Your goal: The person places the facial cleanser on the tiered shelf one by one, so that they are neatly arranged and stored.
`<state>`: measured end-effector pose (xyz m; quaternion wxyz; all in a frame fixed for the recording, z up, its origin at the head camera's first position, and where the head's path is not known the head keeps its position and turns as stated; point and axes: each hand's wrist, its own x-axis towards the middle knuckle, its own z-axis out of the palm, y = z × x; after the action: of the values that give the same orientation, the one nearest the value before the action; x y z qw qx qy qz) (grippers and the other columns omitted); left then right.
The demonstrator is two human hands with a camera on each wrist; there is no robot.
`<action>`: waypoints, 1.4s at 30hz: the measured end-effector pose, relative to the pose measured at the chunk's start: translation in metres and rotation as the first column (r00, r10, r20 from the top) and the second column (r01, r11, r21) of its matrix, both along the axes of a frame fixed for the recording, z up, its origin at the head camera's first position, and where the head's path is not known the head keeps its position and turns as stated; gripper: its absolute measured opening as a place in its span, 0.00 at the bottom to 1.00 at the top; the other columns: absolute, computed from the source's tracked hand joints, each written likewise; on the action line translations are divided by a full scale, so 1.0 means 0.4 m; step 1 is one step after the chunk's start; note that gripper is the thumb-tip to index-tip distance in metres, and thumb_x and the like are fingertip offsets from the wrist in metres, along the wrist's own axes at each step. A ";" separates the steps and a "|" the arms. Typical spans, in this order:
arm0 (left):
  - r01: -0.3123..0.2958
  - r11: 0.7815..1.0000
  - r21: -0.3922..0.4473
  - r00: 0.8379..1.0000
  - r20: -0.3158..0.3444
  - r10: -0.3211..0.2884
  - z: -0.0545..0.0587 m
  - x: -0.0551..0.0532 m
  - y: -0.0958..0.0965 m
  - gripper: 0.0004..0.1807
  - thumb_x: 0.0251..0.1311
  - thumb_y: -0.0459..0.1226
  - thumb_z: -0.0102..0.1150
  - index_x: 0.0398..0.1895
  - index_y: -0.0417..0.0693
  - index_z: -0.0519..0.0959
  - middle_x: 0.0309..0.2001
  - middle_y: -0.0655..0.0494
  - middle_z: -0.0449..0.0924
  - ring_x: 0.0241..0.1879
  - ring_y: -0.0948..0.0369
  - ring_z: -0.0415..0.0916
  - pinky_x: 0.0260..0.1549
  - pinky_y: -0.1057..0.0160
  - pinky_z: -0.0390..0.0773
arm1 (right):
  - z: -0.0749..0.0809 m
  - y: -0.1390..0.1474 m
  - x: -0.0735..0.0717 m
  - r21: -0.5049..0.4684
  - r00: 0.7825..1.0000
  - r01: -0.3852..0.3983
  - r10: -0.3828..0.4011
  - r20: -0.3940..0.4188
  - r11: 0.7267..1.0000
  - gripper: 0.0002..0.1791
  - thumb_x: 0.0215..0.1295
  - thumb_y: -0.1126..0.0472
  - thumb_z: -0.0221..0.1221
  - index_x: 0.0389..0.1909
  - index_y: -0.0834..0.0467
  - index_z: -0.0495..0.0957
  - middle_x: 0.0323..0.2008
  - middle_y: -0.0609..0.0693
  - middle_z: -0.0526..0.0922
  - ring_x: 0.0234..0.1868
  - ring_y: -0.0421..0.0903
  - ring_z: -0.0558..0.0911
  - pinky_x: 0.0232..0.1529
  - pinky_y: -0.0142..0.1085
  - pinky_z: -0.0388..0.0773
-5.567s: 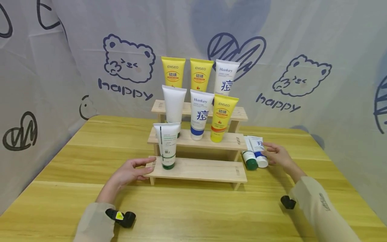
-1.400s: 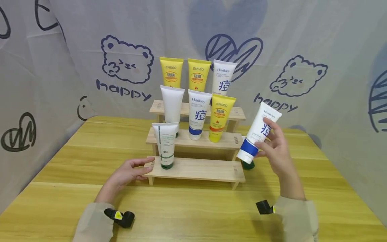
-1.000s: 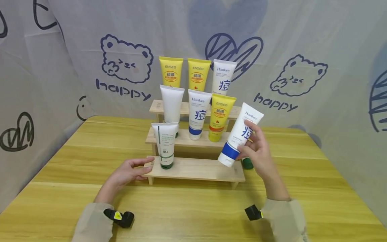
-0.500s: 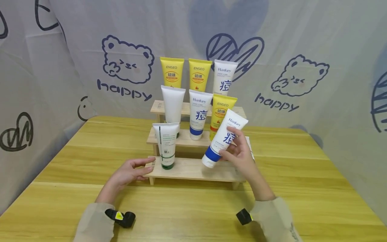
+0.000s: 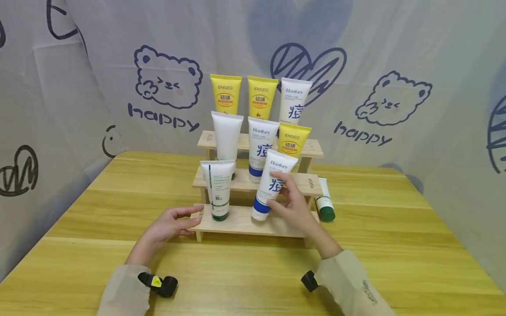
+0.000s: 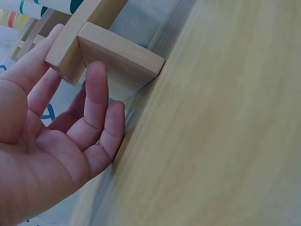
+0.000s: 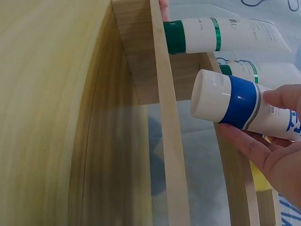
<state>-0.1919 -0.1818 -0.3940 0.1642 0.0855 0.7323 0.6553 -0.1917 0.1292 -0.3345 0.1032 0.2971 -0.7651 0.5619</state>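
Note:
My right hand pinches a white squeeze tube with a blue band between thumb and fingers. The tube leans, its cap down over the lowest tier of the wooden three-step stand. In the right wrist view, a gap shows between its white cap and the tier's edge. With thumb and fingers, my left hand grips the left end of that tier; the left wrist view shows curled fingers at the wooden leg. A white tube with a green cap stands upright on the tier's left.
On the middle tier stand a plain white tube, a blue-banded tube and a yellow tube. Two yellow tubes and a white tube fill the top tier. Right of the stand, a green-capped tube lies on the table.
My right hand picked up the blue-banded tube from the table at the right and carried it left, over the lowest tier. The left hand stays at the stand's left end.

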 end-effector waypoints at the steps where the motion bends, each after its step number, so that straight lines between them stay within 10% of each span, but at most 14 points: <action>1: 0.001 1.000 0.000 1.000 0.000 -0.001 0.000 0.000 0.000 0.30 0.55 0.40 0.60 0.59 0.36 0.66 0.65 0.37 0.51 0.45 0.57 0.70 0.39 0.59 0.75 | 0.000 -0.005 0.000 0.014 0.999 -0.008 0.008 -0.033 1.000 0.33 0.52 0.79 0.57 0.59 0.64 0.57 0.55 0.66 0.64 0.49 0.62 0.72 0.35 0.38 0.77; 12: 0.000 1.000 0.008 1.000 0.004 0.000 -0.002 -0.001 0.000 0.30 0.54 0.40 0.60 0.59 0.35 0.66 0.64 0.36 0.51 0.44 0.57 0.71 0.38 0.58 0.76 | -0.014 -0.041 -0.002 0.162 0.968 -0.023 0.062 -0.243 0.987 0.30 0.50 0.79 0.59 0.56 0.65 0.63 0.51 0.63 0.68 0.48 0.56 0.72 0.34 0.33 0.77; 31: 0.003 1.000 0.009 1.000 0.002 -0.003 -0.003 -0.001 0.000 0.30 0.55 0.40 0.60 0.59 0.36 0.65 0.65 0.37 0.50 0.46 0.56 0.71 0.40 0.58 0.75 | -0.023 -0.044 0.011 0.186 0.971 -0.039 0.081 -0.224 0.982 0.31 0.49 0.77 0.61 0.56 0.59 0.66 0.56 0.61 0.60 0.52 0.57 0.69 0.41 0.38 0.76; 42: 0.000 1.000 0.008 1.000 0.002 0.000 -0.004 -0.001 0.001 0.30 0.55 0.40 0.60 0.59 0.35 0.65 0.65 0.37 0.51 0.47 0.56 0.70 0.40 0.57 0.75 | -0.042 0.011 0.036 0.200 0.936 0.029 0.043 -0.349 0.979 0.27 0.47 0.77 0.62 0.51 0.63 0.70 0.56 0.63 0.64 0.52 0.57 0.70 0.39 0.42 0.76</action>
<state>-0.1922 -0.1815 -0.3957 0.1644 0.0855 0.7295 0.6584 -0.1773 0.1336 -0.3513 0.2057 0.4045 -0.7861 0.4196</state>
